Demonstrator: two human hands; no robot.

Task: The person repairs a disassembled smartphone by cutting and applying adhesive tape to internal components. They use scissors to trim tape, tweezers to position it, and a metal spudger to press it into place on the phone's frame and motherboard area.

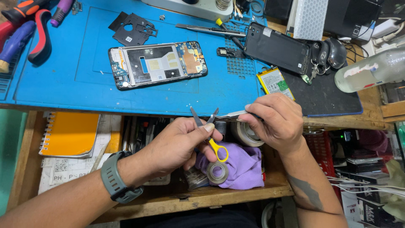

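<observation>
Blue mat (pixel 84 80) w/ opened phone (pixel 158 64), black phone (pixel 276 48) and battery (pixel 275 82); orange notebook (pixel 69 133), purple cloth (pixel 247 166) and tape roll (pixel 217 172) on shelf below.

Wooden table (pixel 375 107), mostly covered by a blue work mat (pixel 63 71); all places taken from the opened phone frame (pixel 158 64) lying mid-mat. Just above it: black cover plate (pixel 133 28). Far left of it: red-handled pliers (pixel 40 36), purple-handled tools (pixel 17 42). Right of it: small black part (pixel 230 52), then a dark phone (pixel 276 49) on a black mat (pixel 329 95). Right and below: flat battery (pixel 275 81). Above right: metal tweezers (pixel 209 29). Far right: keys (pixel 322 55), clear bottle (pixel 371 69) on its side.
</observation>
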